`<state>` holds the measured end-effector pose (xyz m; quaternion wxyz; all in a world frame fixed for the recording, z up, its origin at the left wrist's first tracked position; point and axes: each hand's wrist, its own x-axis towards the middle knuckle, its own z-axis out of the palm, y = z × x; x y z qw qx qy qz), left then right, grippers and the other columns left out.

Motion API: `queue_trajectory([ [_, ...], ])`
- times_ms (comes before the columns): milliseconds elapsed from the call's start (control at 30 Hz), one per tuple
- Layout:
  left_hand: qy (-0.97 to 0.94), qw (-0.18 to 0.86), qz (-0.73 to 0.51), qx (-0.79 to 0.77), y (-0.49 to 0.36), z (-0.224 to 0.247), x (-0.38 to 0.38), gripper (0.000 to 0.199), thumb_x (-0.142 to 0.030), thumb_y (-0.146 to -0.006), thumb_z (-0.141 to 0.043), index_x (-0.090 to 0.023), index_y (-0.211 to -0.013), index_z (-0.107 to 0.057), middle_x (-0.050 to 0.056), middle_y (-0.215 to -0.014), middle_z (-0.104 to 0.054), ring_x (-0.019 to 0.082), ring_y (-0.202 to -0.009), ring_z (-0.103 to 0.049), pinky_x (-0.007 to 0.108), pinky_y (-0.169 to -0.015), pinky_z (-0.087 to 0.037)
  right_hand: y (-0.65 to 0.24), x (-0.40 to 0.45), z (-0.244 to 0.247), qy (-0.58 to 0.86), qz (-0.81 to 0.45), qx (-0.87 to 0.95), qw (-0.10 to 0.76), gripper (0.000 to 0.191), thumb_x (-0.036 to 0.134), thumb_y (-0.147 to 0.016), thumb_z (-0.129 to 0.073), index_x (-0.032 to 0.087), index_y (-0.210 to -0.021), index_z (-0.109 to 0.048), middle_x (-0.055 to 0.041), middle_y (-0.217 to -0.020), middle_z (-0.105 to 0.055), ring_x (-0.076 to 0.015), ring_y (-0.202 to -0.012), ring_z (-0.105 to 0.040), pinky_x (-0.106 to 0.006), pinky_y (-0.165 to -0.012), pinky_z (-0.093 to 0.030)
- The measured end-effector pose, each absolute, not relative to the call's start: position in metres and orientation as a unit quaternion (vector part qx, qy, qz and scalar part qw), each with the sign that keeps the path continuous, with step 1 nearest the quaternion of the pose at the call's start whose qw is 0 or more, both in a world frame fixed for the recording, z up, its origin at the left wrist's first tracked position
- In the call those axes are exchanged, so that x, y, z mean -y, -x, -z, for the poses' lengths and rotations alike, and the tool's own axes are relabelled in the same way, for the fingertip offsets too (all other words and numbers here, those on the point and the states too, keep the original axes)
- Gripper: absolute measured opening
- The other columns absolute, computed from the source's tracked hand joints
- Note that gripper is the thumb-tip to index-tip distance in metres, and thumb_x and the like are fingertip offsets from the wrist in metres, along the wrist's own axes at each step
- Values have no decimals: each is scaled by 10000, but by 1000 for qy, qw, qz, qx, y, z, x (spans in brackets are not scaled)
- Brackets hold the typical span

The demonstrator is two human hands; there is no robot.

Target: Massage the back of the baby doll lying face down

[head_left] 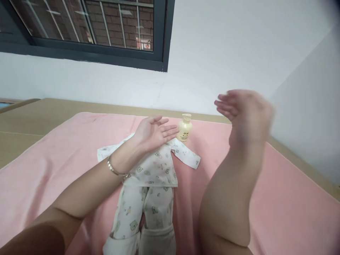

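My left hand [156, 132], with a silver bracelet [114, 167] at the wrist, is stretched out palm up above a small white long-sleeved top [156, 170] printed with bears. Its fingers are spread, and nothing lies in them. Below the top, matching trousers [130, 209] with folded cuffs are laid out flat. A pale yellow pump bottle [185, 128] stands upright just past my left fingertips; whether they touch it I cannot tell. Raised on the right, my right hand [247, 109] is smeared by motion, its fingers bent towards the left and nothing seen in them.
A pink cloth [63, 148] covers most of the wooden table [23, 124]. Behind it rises a white wall [217, 46] with a dark-framed window [159, 35] at the upper left. Another wall [316, 92] closes off the right side.
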<state>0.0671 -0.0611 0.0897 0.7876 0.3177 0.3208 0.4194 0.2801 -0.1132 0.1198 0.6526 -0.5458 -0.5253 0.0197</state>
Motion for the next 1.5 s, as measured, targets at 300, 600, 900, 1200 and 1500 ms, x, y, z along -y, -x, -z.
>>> queue_trajectory([
  [300,-212,849,-430,-223,-116,-102,-5,831,-528,-966,-401,-206,-1673,-106,176,-1752,-135,290,-1617,-239,463,-1217,-434,-242,41,-78,674,-103,651,332,667,92,-926,-360,-8,-1586,-357,-199,-1709,-232,-285,-1611,-210,-466,-1320,-228],
  [600,-157,884,-407,-166,-130,-85,-18,820,-503,-1004,-339,-154,-1675,-22,224,-1703,-273,311,-1514,-454,491,-1154,-503,-235,31,-65,706,15,660,258,482,52,-856,-376,56,-1240,-667,-217,-1428,-619,-329,-1439,-499,-569,-1280,-209],
  [900,-186,876,-404,-187,-65,-91,14,748,-501,-983,-389,-274,-1664,-177,120,-1719,-295,281,-1590,-307,465,-1246,-390,-220,18,-51,729,118,631,239,390,55,-848,-369,61,-1091,-675,-229,-1183,-700,-347,-1198,-626,-521,-1186,-355],
  [1200,-245,844,-412,-239,17,-111,48,720,-346,-966,-412,-214,-1642,-205,174,-1629,-429,314,-1525,-436,490,-1214,-434,-225,18,-35,724,122,643,220,616,112,-829,-413,-39,-1425,-463,-310,-1530,-472,-391,-1513,-375,-646,-1267,-199],
  [1500,-262,811,-485,-196,53,-146,79,619,-283,-1002,-190,-212,-1613,-257,116,-1533,-524,295,-1453,-511,507,-1067,-485,-221,22,-31,729,165,633,202,672,119,-836,-367,-127,-1461,-388,-364,-1562,-406,-387,-1555,-309,-653,-1273,-201],
])
